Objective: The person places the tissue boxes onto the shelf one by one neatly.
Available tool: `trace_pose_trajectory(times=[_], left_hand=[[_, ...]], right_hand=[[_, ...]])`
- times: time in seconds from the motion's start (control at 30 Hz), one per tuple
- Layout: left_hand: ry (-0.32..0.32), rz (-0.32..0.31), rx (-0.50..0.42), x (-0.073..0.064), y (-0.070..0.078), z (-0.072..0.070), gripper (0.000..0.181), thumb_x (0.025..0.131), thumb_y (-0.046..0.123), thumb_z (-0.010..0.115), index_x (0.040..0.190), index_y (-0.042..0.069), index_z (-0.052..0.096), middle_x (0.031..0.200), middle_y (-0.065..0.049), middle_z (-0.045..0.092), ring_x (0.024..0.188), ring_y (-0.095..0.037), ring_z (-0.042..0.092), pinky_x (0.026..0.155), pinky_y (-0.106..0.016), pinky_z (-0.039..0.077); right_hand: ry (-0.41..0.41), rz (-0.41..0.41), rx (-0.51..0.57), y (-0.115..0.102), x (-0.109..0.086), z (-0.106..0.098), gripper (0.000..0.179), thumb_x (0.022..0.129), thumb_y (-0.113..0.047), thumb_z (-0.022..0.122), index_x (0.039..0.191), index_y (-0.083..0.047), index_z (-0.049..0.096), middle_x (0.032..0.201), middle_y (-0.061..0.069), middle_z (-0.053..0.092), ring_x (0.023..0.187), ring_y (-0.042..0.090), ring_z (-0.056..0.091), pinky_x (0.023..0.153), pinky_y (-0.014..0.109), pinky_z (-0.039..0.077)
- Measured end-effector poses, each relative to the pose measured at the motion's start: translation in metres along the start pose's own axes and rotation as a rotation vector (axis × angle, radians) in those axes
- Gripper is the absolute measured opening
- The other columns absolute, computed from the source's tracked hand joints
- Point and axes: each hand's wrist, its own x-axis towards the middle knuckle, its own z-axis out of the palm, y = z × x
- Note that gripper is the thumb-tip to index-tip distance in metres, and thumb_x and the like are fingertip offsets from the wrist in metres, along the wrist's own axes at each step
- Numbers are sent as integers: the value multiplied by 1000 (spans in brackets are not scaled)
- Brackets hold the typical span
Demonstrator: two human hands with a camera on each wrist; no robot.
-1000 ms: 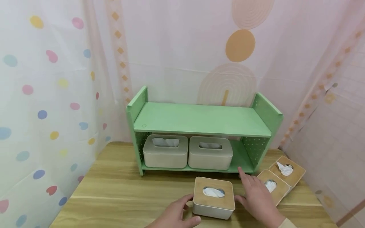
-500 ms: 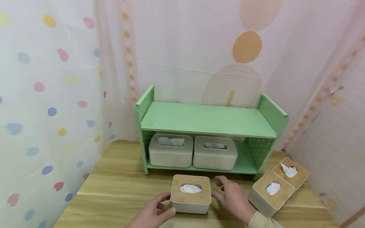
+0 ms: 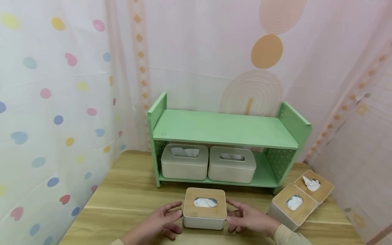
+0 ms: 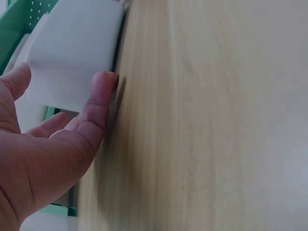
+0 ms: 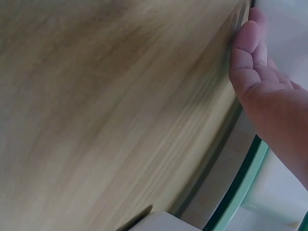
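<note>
A square tissue box (image 3: 206, 212) with a light wood lid and pale sides stands on the wooden table in front of the green shelf. White tissue shows in its oval slot. On its left side is my left hand (image 3: 159, 221), fingers loosely bent and spread; in the left wrist view the left hand (image 4: 62, 139) has its fingertips close to the pale box side (image 4: 72, 53), and contact cannot be told. My right hand (image 3: 249, 217) lies against the box's right side, thumb at the front corner. The right wrist view shows that right hand (image 5: 264, 77) with its fingers together.
A green two-tier shelf (image 3: 226, 127) stands behind. Its lower tier holds two rounded beige tissue boxes (image 3: 184, 168) (image 3: 231, 170) side by side, left and middle. Two more wood-lidded tissue boxes (image 3: 301, 207) (image 3: 324, 187) stand together at the table's right. Patterned curtains (image 3: 196, 51) hang around.
The tissue box between my hands has shifted left and been turned squarer to the shelf. My right hand has come left and lower against its side. My left fingers have spread.
</note>
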Motion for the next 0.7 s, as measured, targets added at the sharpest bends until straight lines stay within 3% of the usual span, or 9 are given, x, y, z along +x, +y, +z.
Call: trace_pose_trajectory(times=[0.13, 0.3, 0.43, 0.7], left_hand=[[-23, 3, -8, 5, -1, -4, 82, 110, 39, 62, 168, -3, 21, 163, -33, 44, 99, -26, 76, 76, -37, 64], [-30, 106, 89, 12, 1, -2, 86, 105, 28, 72, 170, 4, 22, 164, -34, 41, 92, -24, 75, 68, -33, 59], [-7, 169, 172, 18, 5, -1, 91, 98, 23, 81, 170, 8, 26, 161, -37, 42, 83, -24, 74, 65, -33, 58], [-9, 208, 251, 26, 10, -6, 111, 85, 19, 92, 171, 10, 23, 163, -42, 33, 91, -26, 76, 69, -33, 63]], right_hand=[[5, -14, -25, 0, 4, 0, 99, 104, -33, 72, 172, -6, 5, 150, 32, 59, 106, 27, 77, 85, 36, 63], [42, -48, -124, 3, 7, -3, 102, 101, -38, 77, 174, -17, 9, 157, 34, 50, 127, 35, 67, 93, 40, 63], [54, -81, -165, 2, 7, -3, 102, 99, -38, 78, 173, -12, 12, 156, 35, 49, 129, 37, 65, 99, 38, 61], [83, -133, -166, -3, 7, 6, 105, 97, -29, 83, 171, -2, 13, 152, 39, 51, 126, 39, 70, 98, 36, 62]])
